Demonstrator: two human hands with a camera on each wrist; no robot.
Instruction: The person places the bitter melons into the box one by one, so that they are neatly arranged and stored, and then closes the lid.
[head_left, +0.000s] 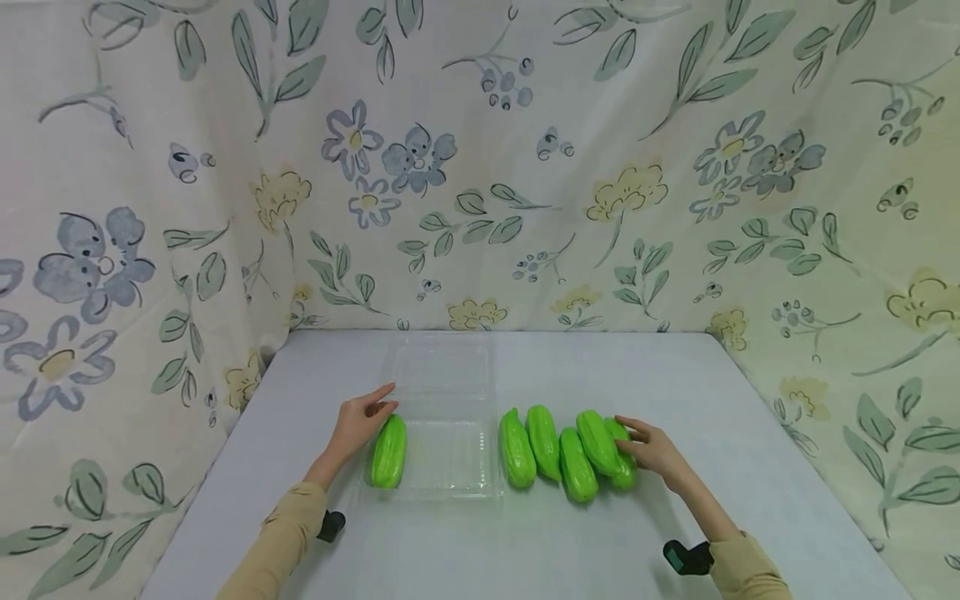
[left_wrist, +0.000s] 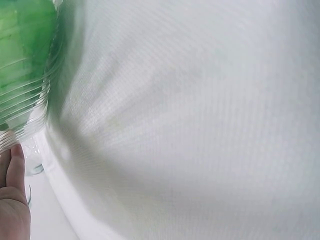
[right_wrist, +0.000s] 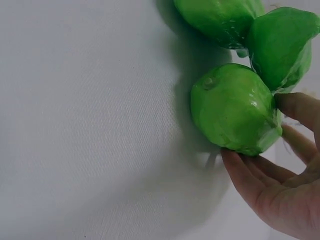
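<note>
My left hand point(head_left: 358, 425) is at the left edge of a clear plastic clamshell box point(head_left: 450, 460), by the upper end of a green gourd point(head_left: 388, 454) lying inside. In the left wrist view its fairly straight fingers point(left_wrist: 16, 167) touch the box's ribbed wall, with the green gourd showing through. On the right, my right hand point(head_left: 651, 450) holds the rightmost green gourd point(right_wrist: 232, 110), thumb on one side and fingers beneath the other. Another gourd point(head_left: 596, 442) leans over it and partly hides it in the head view.
More green gourds point(head_left: 517, 450) lie in a row between the box and my right hand. The box's lid point(head_left: 441, 367) is folded back away from me on the white table point(head_left: 465, 550). A floral curtain point(head_left: 480, 250) hangs behind and at both sides.
</note>
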